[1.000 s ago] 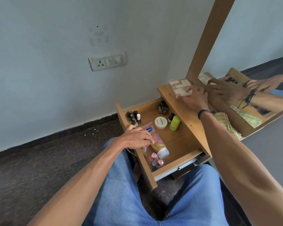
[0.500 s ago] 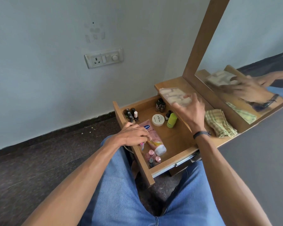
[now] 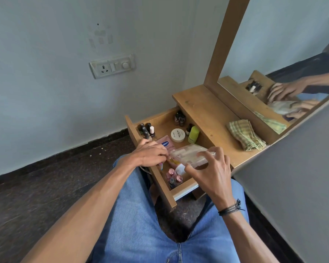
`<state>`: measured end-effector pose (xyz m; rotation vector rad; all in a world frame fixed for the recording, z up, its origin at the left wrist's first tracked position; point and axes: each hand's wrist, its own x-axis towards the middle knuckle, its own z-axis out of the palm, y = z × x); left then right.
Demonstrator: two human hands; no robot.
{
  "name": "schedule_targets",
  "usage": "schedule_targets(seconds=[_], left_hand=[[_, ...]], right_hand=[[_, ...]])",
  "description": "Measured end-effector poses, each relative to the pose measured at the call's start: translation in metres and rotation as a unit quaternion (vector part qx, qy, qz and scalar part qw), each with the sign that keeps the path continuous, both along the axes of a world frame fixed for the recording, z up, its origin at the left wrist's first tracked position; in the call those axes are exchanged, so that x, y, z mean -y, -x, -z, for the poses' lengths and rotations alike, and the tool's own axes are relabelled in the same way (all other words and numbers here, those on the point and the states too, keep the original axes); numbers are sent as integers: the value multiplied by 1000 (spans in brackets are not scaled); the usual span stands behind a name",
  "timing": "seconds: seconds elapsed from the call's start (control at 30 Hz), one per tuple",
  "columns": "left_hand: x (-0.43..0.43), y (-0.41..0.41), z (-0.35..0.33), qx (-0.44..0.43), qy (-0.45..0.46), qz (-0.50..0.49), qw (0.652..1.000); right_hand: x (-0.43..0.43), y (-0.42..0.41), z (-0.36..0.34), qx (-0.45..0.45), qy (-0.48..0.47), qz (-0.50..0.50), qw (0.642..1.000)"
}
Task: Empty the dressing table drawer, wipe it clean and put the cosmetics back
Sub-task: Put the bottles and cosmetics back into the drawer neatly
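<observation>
Gripping the clear case (image 3: 190, 154) over the open drawer (image 3: 134, 131) in our right hand (image 3: 211, 173), we judge it should go down level at three o'clock of the pink tube (image 3: 166, 144), while our left hand (image 3: 150, 155) rests curled on the nine o'clock wall, its hold unclear.
</observation>
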<state>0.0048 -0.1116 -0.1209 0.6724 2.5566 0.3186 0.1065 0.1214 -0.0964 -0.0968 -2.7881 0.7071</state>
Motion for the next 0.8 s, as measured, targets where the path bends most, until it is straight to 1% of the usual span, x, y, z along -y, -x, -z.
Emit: schedule_targets(seconds=[0.2, 0.37, 0.6, 0.8], left_hand=[[-2, -3, 2, -12, 16, 1, 1000], [-4, -6, 2, -16, 30, 2, 999], [-5, -5, 5, -35, 59, 6, 998], [-6, -6, 4, -39, 63, 5, 997]], right_hand=[[-12, -2, 12, -52, -76, 25, 995], [-14, -1, 25, -51, -144, 3, 988], [-8, 10, 29, -56, -165, -11, 985], [-5, 17, 36, -8, -154, -15, 988]])
